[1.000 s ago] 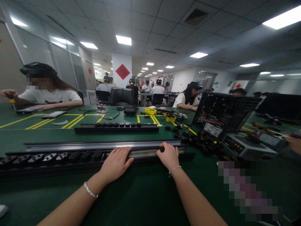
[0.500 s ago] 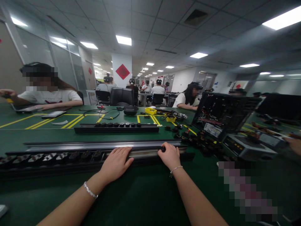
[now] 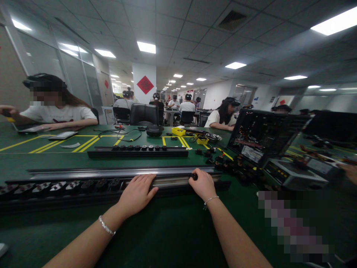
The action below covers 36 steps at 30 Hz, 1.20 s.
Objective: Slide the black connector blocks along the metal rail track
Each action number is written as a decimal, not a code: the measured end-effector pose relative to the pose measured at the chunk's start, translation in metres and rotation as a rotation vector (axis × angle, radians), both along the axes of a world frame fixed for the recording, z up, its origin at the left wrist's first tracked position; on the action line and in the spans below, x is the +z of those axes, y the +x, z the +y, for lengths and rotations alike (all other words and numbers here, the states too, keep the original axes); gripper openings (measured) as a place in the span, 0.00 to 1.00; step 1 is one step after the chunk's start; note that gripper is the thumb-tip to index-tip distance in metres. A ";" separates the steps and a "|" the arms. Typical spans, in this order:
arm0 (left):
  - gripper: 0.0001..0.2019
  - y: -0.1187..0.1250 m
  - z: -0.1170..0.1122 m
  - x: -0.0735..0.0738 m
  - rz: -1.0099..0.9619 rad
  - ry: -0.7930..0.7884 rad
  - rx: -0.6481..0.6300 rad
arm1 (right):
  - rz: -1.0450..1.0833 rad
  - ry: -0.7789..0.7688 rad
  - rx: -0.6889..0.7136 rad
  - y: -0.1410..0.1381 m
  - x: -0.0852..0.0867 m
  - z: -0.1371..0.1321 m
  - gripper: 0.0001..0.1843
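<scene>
My left hand [image 3: 138, 192] lies flat over a long black track with a metal channel, fingers stretched across it and thumb apart. Left of it, several round black socket modules [image 3: 88, 186] sit in a row in the black track [image 3: 55, 200]. Some of their tops are silvery. My right hand [image 3: 203, 182] is closed around a small black round socket module [image 3: 194, 176] above the track's right part; the fingers hide most of the piece. Just behind both hands runs a parallel rail [image 3: 92, 172] with a shiny metal inside.
Farther back lies a shorter black track [image 3: 139, 153] with several modules. Loose black parts [image 3: 240, 167] are heaped at the right, beside an open computer case [image 3: 264, 130] and a grey metal box [image 3: 295, 176]. A yellow tray [image 3: 178, 131] stands behind. A co-worker [image 3: 60, 111] sits across at left.
My right hand has shifted slightly to the right with the small black module. My left hand stays in place on the track.
</scene>
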<state>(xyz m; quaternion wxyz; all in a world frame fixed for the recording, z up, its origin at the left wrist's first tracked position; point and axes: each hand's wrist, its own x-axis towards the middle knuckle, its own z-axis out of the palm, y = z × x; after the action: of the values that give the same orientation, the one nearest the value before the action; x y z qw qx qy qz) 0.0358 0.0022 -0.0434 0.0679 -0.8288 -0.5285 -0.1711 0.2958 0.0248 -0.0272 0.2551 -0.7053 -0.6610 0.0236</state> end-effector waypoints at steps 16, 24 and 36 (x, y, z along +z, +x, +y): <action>0.29 0.000 0.000 0.000 -0.016 -0.014 0.003 | 0.006 0.021 0.005 0.011 -0.006 0.002 0.14; 0.28 0.001 -0.001 0.000 -0.021 0.010 -0.012 | 0.008 0.043 -0.033 0.011 -0.007 -0.001 0.18; 0.28 0.001 -0.002 0.001 0.009 0.010 -0.005 | 0.051 0.128 -0.124 0.008 -0.013 -0.005 0.18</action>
<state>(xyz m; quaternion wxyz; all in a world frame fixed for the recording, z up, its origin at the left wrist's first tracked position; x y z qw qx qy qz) 0.0371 0.0003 -0.0429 0.0738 -0.8306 -0.5251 -0.1699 0.3038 0.0195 -0.0402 0.3175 -0.7263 -0.6094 -0.0167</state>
